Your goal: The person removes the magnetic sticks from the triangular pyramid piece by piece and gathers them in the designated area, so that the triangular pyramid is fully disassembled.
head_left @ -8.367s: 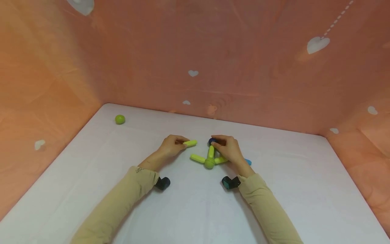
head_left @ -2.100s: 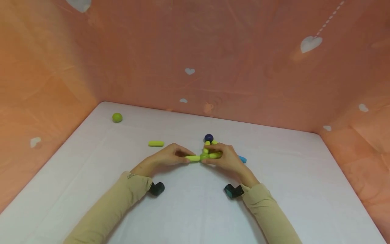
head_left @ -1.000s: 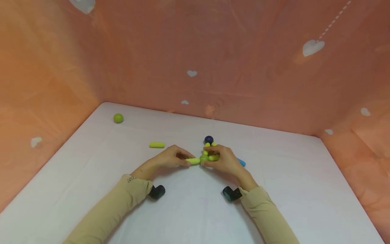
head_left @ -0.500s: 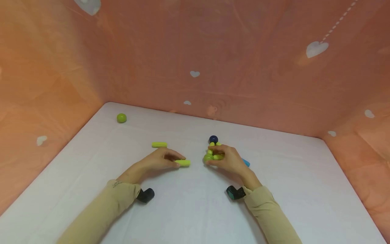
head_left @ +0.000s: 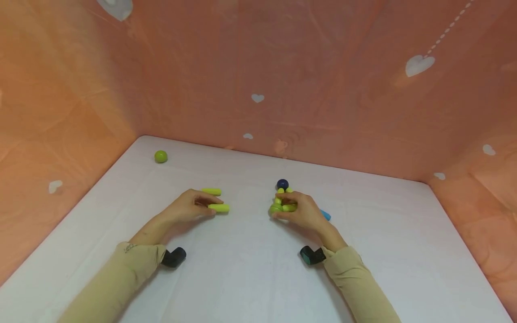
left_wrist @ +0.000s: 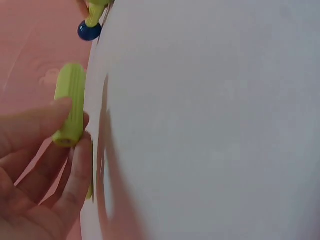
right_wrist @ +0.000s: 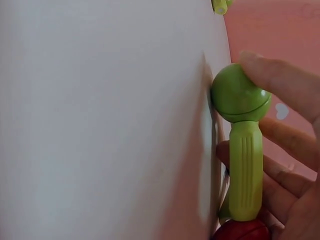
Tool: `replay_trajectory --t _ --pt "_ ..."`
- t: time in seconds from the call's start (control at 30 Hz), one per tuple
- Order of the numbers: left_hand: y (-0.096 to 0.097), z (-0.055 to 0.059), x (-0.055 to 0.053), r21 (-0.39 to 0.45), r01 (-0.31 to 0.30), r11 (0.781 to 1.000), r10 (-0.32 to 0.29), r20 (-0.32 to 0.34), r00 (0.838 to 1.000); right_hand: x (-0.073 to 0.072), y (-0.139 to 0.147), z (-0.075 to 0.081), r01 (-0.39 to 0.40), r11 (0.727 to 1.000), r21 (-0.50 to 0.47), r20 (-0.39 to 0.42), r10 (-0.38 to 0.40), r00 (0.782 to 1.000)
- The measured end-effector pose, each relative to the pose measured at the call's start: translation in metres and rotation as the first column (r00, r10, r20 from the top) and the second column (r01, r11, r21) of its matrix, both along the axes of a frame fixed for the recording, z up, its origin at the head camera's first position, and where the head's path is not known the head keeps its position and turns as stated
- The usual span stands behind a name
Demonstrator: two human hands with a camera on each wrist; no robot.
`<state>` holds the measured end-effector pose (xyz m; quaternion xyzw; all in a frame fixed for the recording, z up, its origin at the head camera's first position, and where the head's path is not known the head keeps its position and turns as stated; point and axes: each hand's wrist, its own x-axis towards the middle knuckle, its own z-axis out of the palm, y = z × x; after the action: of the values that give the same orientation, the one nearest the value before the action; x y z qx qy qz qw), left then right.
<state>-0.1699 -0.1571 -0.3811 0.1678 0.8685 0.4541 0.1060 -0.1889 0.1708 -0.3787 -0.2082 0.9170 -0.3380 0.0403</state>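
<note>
Nearest are two beige sleeves, the left sleeve (head_left: pixel 111 282) and the right sleeve (head_left: pixel 359 282), each with a black gadget by its cuff, one on the left (head_left: pixel 174 257) and one on the right (head_left: pixel 313 255), over a white table (head_left: pixel 246 269). Past them, the right hand (head_left: pixel 304 211) has its thumb on a green ball (right_wrist: pixel 237 92) and its other fingers bent behind the stick (right_wrist: pixel 246 170) joined to it; the right wrist view shows that stick's other end meeting a red ball (right_wrist: pixel 245 231). A blue stick (head_left: pixel 326 215) pokes out beside the right wrist, partly hidden. The left hand (head_left: pixel 186 207), well apart from this joined shape, pinches a loose yellow-green stick (head_left: pixel 220 208) between thumb and fingers, its free end pointing toward the right hand. Just beyond it lies a second yellow-green stick (head_left: pixel 212 191), apart from the one held. A dark blue ball (head_left: pixel 282 184) sits at the far tip of the shape, where two more sticks meet. Farther off, a lone lime ball (head_left: pixel 160 156) rests near the table's far left corner, and behind everything hangs an orange-pink cloth (head_left: pixel 282 67) with pale hearts (head_left: pixel 420 65)
</note>
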Motion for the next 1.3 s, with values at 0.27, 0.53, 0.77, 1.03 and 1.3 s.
replay_trajectory --t 0.27,0.53,0.77,1.03,1.3 --pt "-0.006 0.005 0.001 -0.054 -0.097 0.994 0.097 -0.010 0.995 0.001 -0.001 0.002 0.006 1.000 -0.017 0.035 -0.006 0.999" --pt "-0.014 0.003 -0.002 -0.078 -0.123 0.989 0.123 0.002 0.992 0.001 0.000 0.003 0.016 1.000 -0.004 0.036 -0.016 0.999" --pt "-0.014 0.000 -0.004 -0.078 -0.141 0.987 0.136 -0.071 0.988 0.002 -0.001 0.001 0.009 1.000 -0.008 0.027 -0.009 1.000" --pt "-0.012 0.004 -0.003 -0.102 -0.167 0.981 0.159 -0.085 0.984 0.004 -0.001 0.001 0.020 1.000 -0.016 0.044 -0.020 0.999" --pt "-0.014 0.004 -0.001 -0.107 -0.178 0.978 0.171 -0.074 0.983 0.004 -0.002 0.000 -0.001 1.000 -0.011 0.034 0.001 0.999"
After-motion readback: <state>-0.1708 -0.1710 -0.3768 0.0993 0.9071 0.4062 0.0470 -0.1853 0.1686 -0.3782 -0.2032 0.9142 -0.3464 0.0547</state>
